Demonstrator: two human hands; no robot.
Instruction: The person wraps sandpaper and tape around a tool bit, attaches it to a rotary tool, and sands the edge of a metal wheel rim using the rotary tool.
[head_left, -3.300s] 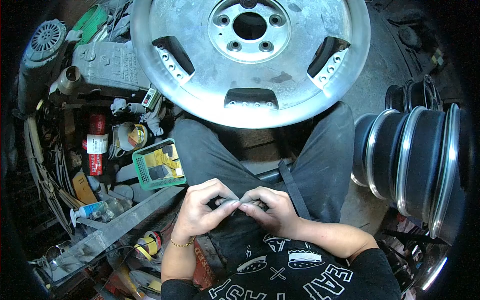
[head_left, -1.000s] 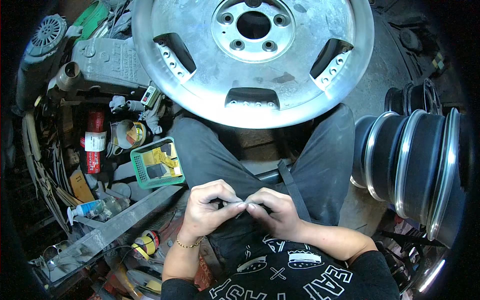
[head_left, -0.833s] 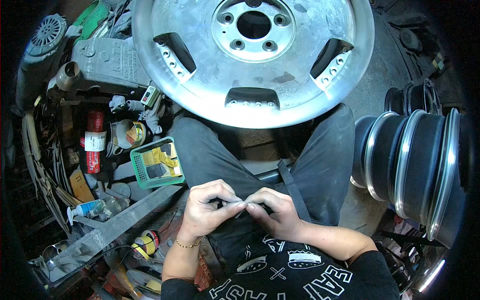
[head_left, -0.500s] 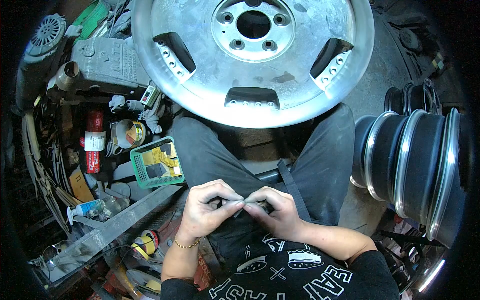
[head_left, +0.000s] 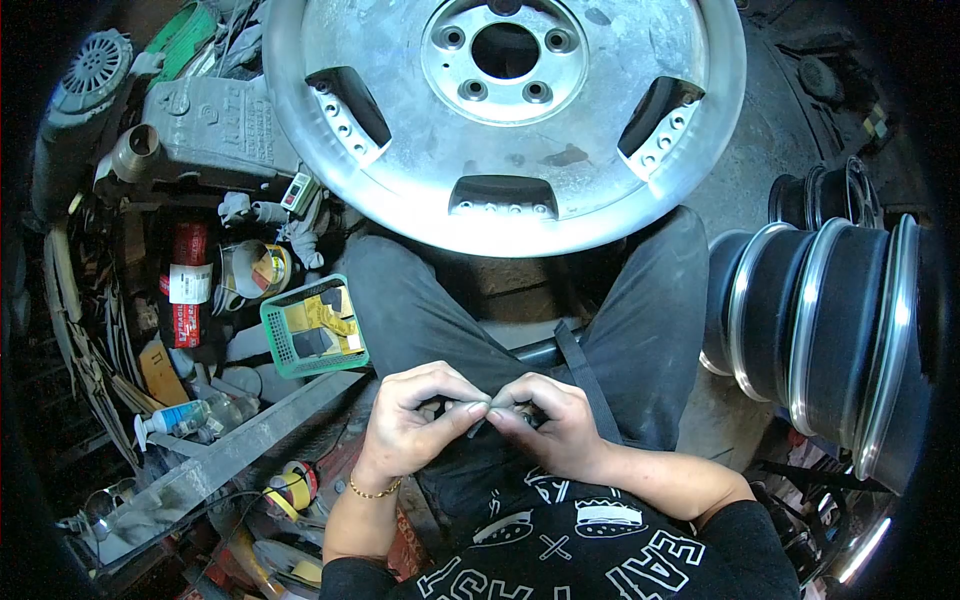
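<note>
Above my lap, my left hand (head_left: 425,412) and my right hand (head_left: 543,418) meet at the fingertips, each closed in a pinch. A small greyish piece shows just below the left fingertips; its kind is too small to make out. What sits between the right fingertips is hidden. Beyond my knees lies a large silver wheel rim (head_left: 505,150), face up, with a round centre bore, bolt holes and dark slots. Both hands are apart from it.
To the left, a green plastic basket (head_left: 275,340) holds sandpaper-like pieces, beside a metal beam (head_left: 240,440). Red-taped rolls (head_left: 188,285) and a spray bottle (head_left: 170,420) stand farther left. Several black wheel barrels with polished lips (head_left: 815,330) lie at right.
The hands stay pinched together in nearly the same place, with only a very slight shift of the fingers. Nothing else has visibly moved.
</note>
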